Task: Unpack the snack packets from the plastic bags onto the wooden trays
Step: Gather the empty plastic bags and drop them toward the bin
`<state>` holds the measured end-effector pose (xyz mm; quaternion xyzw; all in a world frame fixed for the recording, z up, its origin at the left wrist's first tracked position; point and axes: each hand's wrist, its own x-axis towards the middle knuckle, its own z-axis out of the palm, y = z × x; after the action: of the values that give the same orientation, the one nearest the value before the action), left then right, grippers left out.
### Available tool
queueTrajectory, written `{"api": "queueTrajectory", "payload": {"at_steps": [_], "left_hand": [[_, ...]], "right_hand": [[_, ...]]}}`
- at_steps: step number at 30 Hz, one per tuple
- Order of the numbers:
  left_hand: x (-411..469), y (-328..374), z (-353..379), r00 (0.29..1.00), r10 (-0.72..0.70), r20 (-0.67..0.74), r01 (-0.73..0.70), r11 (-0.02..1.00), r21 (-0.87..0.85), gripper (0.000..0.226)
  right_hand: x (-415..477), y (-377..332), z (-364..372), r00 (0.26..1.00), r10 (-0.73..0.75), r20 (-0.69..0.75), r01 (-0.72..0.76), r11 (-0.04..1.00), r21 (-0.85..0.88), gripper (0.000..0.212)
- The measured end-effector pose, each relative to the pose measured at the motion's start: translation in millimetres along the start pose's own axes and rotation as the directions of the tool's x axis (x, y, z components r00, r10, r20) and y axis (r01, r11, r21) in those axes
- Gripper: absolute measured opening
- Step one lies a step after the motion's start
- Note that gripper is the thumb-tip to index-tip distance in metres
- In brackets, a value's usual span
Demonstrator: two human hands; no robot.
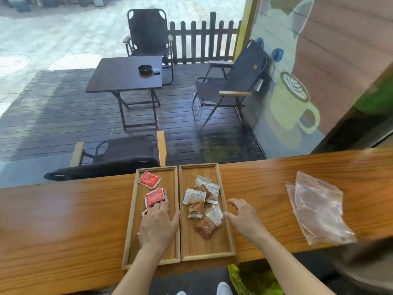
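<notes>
Two wooden trays stand side by side on the counter. The left tray point(136, 211) holds red snack packets point(149, 179), one at its far end and more in a small pile point(154, 196). My left hand point(158, 225) lies flat over the near packets of that pile, fingers spread. The right tray point(228, 235) holds several brown and white packets point(202, 206) in a loose heap. My right hand point(242, 216) hovers over that tray's right rim, fingers apart, holding nothing. Clear plastic bags point(316, 207) lie flat on the counter to the right, apparently with nothing inside.
The long wooden counter point(63, 226) runs along a window. Outside stand a dark folding table and chairs. A dark blurred shape point(370, 258) intrudes at the lower right. Something green point(253, 279) lies below the counter near my shoes.
</notes>
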<state>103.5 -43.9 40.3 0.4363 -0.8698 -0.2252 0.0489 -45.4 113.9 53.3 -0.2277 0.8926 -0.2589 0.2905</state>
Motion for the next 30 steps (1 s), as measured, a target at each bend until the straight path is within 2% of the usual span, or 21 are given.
{"api": "queueTrajectory", "payload": {"at_steps": [6,13,15,21,27,29,30], "left_hand": [[8,73,28,0.973,0.200,0.116,-0.199,0.980,-0.021,0.045],[10,163,78,0.894,0.395,0.212,-0.411,0.911,0.034,0.047],[9,182,93,0.872,0.430,0.234,-0.452,0.891,0.047,0.046],[4,208,135,0.860,0.404,0.313,-0.456,0.883,0.114,0.052],[-8,197,155,0.857,0.353,0.375,-0.450,0.867,0.212,0.065],[-11,196,157,0.859,0.351,0.373,-0.447,0.869,0.213,0.076],[-12,195,159,0.861,0.350,0.370,-0.444,0.871,0.209,0.090]], "right_hand": [[-14,41,-69,0.989,0.031,-0.144,-0.023,0.998,0.055,0.049],[-31,121,-142,0.937,0.197,-0.288,-0.164,0.977,0.135,0.045],[-34,148,-156,0.918,0.271,-0.290,-0.227,0.958,0.176,0.043],[-26,210,-178,0.860,0.419,-0.291,-0.346,0.898,0.271,0.046],[2,230,-182,0.831,0.498,-0.246,-0.412,0.850,0.330,0.050],[12,229,-181,0.830,0.516,-0.211,-0.427,0.832,0.354,0.052],[18,230,-180,0.830,0.523,-0.193,-0.430,0.821,0.375,0.051]]}}
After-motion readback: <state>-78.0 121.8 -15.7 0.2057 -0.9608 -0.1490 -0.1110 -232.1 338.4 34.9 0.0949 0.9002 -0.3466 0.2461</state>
